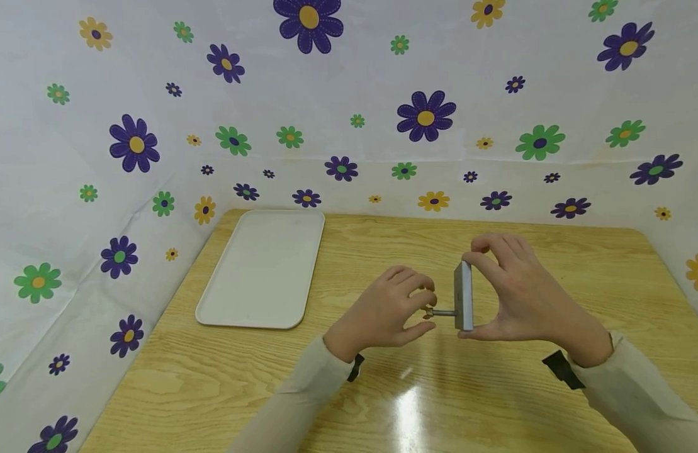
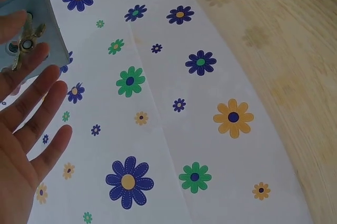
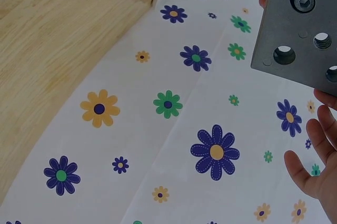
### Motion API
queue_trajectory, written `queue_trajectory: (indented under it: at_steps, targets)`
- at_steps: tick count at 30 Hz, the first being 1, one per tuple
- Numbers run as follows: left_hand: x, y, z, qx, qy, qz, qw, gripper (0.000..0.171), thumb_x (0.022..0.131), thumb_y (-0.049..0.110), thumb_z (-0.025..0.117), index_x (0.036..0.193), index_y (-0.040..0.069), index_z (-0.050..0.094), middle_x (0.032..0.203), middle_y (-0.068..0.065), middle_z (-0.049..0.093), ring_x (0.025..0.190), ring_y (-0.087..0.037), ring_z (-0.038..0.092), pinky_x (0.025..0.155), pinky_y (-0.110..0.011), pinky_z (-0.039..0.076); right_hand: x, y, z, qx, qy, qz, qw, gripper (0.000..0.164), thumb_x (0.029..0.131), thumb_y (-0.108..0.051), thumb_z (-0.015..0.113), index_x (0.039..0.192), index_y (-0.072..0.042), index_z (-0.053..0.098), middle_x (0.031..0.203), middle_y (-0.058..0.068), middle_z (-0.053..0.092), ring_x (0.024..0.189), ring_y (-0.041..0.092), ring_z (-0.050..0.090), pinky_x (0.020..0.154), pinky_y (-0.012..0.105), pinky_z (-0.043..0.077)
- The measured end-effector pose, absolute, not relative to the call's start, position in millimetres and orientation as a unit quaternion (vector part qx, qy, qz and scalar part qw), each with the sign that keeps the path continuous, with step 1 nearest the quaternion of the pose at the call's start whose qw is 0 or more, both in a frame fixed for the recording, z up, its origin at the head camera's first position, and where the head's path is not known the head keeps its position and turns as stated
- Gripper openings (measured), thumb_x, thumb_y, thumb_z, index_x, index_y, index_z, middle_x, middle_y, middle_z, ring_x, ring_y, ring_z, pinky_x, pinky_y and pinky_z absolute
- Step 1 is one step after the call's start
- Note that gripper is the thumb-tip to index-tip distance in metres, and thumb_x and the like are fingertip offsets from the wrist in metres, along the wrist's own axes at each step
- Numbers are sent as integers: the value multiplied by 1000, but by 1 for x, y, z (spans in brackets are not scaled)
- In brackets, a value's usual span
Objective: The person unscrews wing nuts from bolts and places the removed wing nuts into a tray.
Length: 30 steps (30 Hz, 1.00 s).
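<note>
My right hand point(image 1: 521, 289) grips a grey metal block point(image 1: 464, 296) by its upper and lower edges, fingers on top and thumb beneath. The block is held upright above the table. From its left face a bolt point(image 1: 444, 313) sticks out, carrying a brass wing nut point(image 2: 27, 44) at its end. My left hand point(image 1: 385, 308) is around that end, thumb and index finger spread on either side of the wing nut; a gap shows between them. In the right wrist view, the block's other face shows a hex-socket bolt head point(image 3: 304, 1) and several holes.
A white tray point(image 1: 260, 270) lies at the back left of the wooden table point(image 1: 371, 245). Behind and to the left hangs a white flower-print cloth point(image 1: 349, 82). Dark straps point(image 1: 562, 370) are on both wrists.
</note>
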<state>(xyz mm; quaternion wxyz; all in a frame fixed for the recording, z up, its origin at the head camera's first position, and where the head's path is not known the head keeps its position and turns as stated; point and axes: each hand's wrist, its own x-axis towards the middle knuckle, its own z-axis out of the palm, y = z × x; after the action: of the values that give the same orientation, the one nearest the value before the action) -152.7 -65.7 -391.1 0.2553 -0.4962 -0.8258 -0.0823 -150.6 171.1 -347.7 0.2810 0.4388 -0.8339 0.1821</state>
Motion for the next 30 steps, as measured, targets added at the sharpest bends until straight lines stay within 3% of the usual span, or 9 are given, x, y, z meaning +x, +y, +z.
queue_trajectory:
  at_steps: [6,15,26,30]
  targets:
    - [-153,-69,-393,-497,-820,-77,272,31,83,42,67,99,16,62,106,1,61,98,-13,58,98,-29,43,-151,171,-348,438,-835,178,280,94,67,-85,44,107,-1,55,105,17,49,96,31,45,85,52,35]
    - [-152,-71,-392,-515,-791,-86,320,20,83,37,68,83,18,62,107,-2,62,96,-17,58,96,-31,45,-152,171,-346,441,-832,178,284,93,68,-85,43,107,-1,55,105,16,49,95,30,45,83,50,35]
    - [-153,-70,-393,-509,-800,-73,309,39,78,56,67,89,19,64,108,0,62,99,-16,58,99,-31,43,-151,172,-346,439,-834,177,283,93,68,-85,44,106,-1,56,105,17,49,95,31,45,84,52,36]
    - [-152,-70,-393,-507,-804,-65,304,36,76,50,72,91,19,63,107,1,62,99,-15,58,99,-30,43,-150,173,-346,437,-835,178,281,94,68,-85,42,106,-1,56,105,17,49,96,31,45,84,52,36]
